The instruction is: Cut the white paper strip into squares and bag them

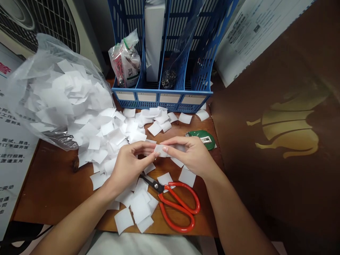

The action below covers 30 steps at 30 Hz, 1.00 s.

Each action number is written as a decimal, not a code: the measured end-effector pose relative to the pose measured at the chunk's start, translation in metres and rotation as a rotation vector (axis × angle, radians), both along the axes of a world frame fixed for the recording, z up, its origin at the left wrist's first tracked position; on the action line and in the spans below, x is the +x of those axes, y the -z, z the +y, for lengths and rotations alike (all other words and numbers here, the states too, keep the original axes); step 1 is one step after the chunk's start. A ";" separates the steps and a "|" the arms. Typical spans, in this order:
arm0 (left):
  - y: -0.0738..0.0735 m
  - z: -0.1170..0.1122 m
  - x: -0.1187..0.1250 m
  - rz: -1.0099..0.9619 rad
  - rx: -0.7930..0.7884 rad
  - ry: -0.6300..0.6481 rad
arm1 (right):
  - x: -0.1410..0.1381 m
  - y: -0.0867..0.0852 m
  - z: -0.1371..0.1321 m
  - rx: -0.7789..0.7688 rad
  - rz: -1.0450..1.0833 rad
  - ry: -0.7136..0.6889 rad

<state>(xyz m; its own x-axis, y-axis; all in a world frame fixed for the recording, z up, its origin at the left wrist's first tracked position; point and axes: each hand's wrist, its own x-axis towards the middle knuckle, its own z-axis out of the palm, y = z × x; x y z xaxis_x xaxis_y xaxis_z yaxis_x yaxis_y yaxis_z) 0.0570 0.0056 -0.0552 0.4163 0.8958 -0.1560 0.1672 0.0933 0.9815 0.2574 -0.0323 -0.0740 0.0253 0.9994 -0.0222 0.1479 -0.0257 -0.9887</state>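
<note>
Between my two hands, above the middle of the wooden table, is a small white paper piece [160, 150]. My left hand [134, 159] pinches its left side between thumb and fingers. The thumb and fingers of my right hand [192, 154] close on its right side. Just below them lies a pair of scissors [178, 204] with red handles and dark blades, the blade tips partly under my left hand. Many loose white paper squares [111, 138] are heaped to the left and scattered around the scissors. Beyond my right hand rests a green cutter-like tool [203, 139].
A clear plastic bag [29, 95] full of paper squares lies open at left. At the back stands a blue file rack [162, 92] holding a white box [154, 42] and a small plastic packet [126, 62]. A fan-like appliance [87, 35] is behind the bag; a brown panel [265, 198] borders the right.
</note>
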 end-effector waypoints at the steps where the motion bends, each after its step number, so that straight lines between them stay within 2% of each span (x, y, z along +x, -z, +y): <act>1: 0.000 0.000 0.000 0.004 0.000 0.001 | 0.000 0.000 0.000 0.010 -0.009 -0.006; 14: -0.002 0.001 -0.001 0.022 -0.022 0.028 | 0.000 0.001 0.001 -0.001 -0.026 0.025; 23: -0.007 0.005 0.002 0.113 0.062 0.107 | 0.000 -0.001 -0.003 0.140 -0.236 -0.025; 27: -0.011 0.008 0.003 0.121 0.064 0.109 | -0.001 -0.013 -0.006 0.247 -0.341 0.030; 30: -0.012 0.009 0.002 0.156 0.056 0.076 | -0.005 -0.032 -0.030 0.372 -0.524 0.139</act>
<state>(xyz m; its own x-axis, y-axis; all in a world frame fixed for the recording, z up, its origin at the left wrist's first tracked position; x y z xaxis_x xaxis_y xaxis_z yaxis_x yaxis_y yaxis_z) 0.0592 0.0147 -0.0433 0.4575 0.8719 -0.1745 0.3219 0.0205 0.9465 0.2519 -0.0621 -0.0417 0.0685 0.9245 0.3750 0.6320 0.2506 -0.7333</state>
